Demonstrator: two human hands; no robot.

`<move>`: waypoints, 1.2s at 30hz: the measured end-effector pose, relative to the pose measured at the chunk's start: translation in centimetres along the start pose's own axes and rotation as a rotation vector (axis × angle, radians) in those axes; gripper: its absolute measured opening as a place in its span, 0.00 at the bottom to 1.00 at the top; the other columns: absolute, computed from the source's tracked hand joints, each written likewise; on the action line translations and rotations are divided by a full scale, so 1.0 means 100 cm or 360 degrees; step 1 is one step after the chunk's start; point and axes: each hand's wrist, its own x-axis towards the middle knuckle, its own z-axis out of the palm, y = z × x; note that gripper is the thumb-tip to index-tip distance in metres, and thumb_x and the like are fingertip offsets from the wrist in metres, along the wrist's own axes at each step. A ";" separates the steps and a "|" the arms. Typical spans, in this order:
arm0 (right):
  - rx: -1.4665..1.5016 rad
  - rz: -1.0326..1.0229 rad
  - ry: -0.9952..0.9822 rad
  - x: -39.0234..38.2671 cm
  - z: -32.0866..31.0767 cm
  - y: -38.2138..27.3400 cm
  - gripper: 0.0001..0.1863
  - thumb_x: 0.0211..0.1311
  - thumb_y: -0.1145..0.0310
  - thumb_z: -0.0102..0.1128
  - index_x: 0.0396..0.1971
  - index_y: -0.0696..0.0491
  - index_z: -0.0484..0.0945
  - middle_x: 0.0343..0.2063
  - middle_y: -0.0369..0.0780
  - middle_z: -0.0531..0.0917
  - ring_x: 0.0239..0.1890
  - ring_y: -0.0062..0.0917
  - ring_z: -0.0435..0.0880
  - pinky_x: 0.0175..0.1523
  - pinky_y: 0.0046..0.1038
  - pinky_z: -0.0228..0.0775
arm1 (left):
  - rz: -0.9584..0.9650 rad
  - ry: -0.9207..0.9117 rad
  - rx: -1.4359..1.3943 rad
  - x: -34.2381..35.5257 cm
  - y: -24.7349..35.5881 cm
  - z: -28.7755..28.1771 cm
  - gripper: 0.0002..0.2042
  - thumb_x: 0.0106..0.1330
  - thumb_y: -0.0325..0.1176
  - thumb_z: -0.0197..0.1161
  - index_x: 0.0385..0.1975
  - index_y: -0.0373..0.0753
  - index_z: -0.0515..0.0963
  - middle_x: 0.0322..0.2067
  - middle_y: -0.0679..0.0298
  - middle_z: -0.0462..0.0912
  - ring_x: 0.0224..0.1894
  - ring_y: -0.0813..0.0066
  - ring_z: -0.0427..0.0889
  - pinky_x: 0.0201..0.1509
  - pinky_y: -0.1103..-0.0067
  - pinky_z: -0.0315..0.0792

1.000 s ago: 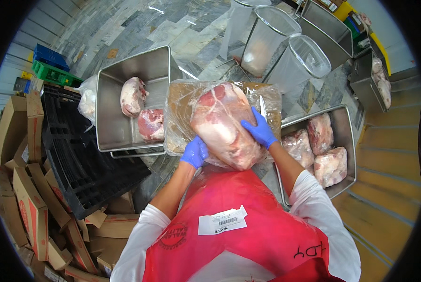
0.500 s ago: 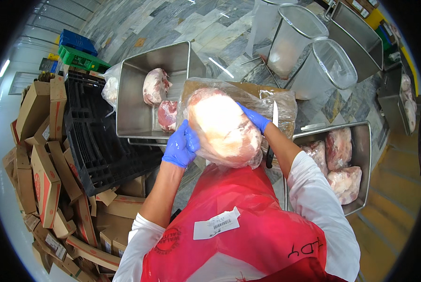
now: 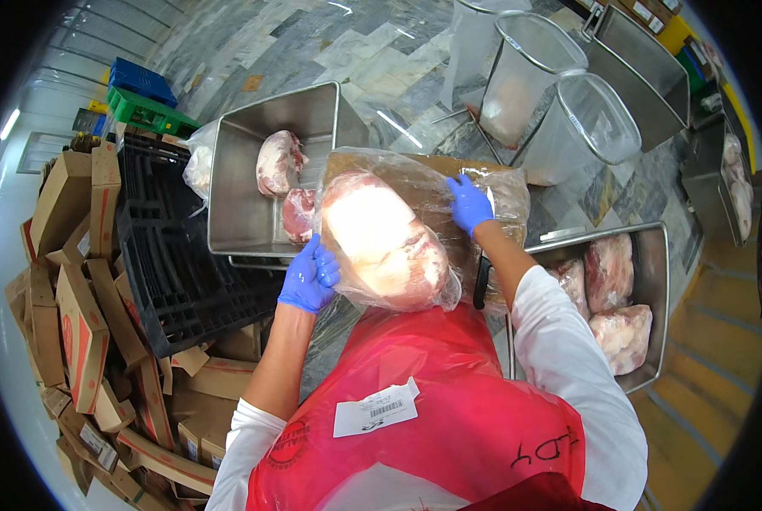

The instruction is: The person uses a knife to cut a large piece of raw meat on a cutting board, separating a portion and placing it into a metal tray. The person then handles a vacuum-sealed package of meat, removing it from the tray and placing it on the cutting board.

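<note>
A large piece of pale, fatty raw meat (image 3: 379, 243) lies in front of me in loose clear plastic wrap (image 3: 423, 179), on a brown cardboard-covered surface (image 3: 510, 183). My left hand (image 3: 310, 277), in a blue glove, is closed on the wrap at the meat's left edge. To the right of the meat, my right hand (image 3: 469, 206), also gloved in blue, has its fingers bent onto the wrap, apart from the meat. Beside my right forearm shows the black handle of a knife (image 3: 481, 285); its blade is hidden behind my hand and arm.
A steel tub (image 3: 228, 192) with two meat pieces stands at left, another (image 3: 664, 289) with several wrapped pieces at right. Clear-bag-lined stands (image 3: 607, 119) are at the far right. A black pallet (image 3: 155, 247) and piled cardboard boxes (image 3: 83, 332) fill the left side.
My right hand has left the meat and moved right onto the wrap. The left hand has shifted left and slightly down, and the meat sits lower and further left.
</note>
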 end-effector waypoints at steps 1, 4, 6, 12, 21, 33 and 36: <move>-0.0233 0.0078 -0.0072 0.007 0.003 0.018 0.10 0.66 0.70 0.54 0.41 0.53 0.83 0.44 0.51 0.82 0.48 0.48 0.84 0.52 0.48 0.78 | -0.0010 0.0004 0.0005 0.000 0.000 0.004 0.23 0.83 0.44 0.49 0.19 0.51 0.57 0.16 0.76 0.49 0.15 0.81 0.49 0.16 0.79 0.45; -0.0287 -0.0108 0.0040 0.020 0.008 0.044 0.09 0.66 0.70 0.55 0.40 0.53 0.84 0.43 0.51 0.82 0.46 0.48 0.85 0.49 0.46 0.79 | -0.0021 0.0027 0.0025 -0.002 -0.001 0.011 0.23 0.83 0.44 0.49 0.19 0.51 0.57 0.16 0.75 0.49 0.15 0.81 0.49 0.16 0.79 0.45; -0.0342 0.0038 0.0175 0.035 0.008 0.057 0.09 0.66 0.69 0.56 0.39 0.54 0.84 0.41 0.51 0.83 0.45 0.48 0.85 0.49 0.47 0.79 | -0.0017 0.0036 0.0057 -0.003 0.000 0.015 0.23 0.83 0.44 0.49 0.19 0.51 0.57 0.16 0.75 0.49 0.15 0.81 0.49 0.16 0.79 0.45; 0.0332 0.0184 -0.0005 0.053 -0.054 0.027 0.19 0.62 0.56 0.66 0.45 0.54 0.85 0.41 0.51 0.85 0.47 0.48 0.85 0.52 0.43 0.79 | -0.0002 0.0062 0.0144 0.006 0.001 0.012 0.23 0.83 0.44 0.48 0.18 0.52 0.58 0.15 0.75 0.50 0.14 0.81 0.48 0.16 0.78 0.44; 0.0377 -0.0308 0.0049 -0.081 -0.092 -0.106 0.53 0.49 0.39 0.77 0.70 0.55 0.68 0.64 0.57 0.74 0.66 0.50 0.74 0.70 0.41 0.66 | -0.0005 -0.0041 0.0254 0.011 -0.015 0.068 0.22 0.81 0.43 0.52 0.19 0.52 0.60 0.16 0.75 0.54 0.15 0.82 0.51 0.16 0.80 0.46; 0.1882 0.0633 -0.0322 -0.054 -0.027 0.019 0.42 0.74 0.49 0.59 0.76 0.60 0.57 0.70 0.48 0.70 0.69 0.32 0.70 0.73 0.30 0.61 | 0.0347 0.0471 -0.0103 -0.064 0.067 -0.161 0.22 0.77 0.40 0.57 0.18 0.52 0.59 0.12 0.76 0.50 0.12 0.81 0.49 0.15 0.78 0.43; 0.1916 0.0550 -0.0228 -0.069 -0.013 0.008 0.39 0.77 0.50 0.55 0.75 0.60 0.59 0.70 0.49 0.70 0.70 0.36 0.71 0.73 0.32 0.61 | 0.0743 0.0443 0.0211 -0.059 0.066 -0.133 0.13 0.78 0.42 0.58 0.28 0.47 0.74 0.22 0.73 0.72 0.22 0.80 0.70 0.25 0.80 0.64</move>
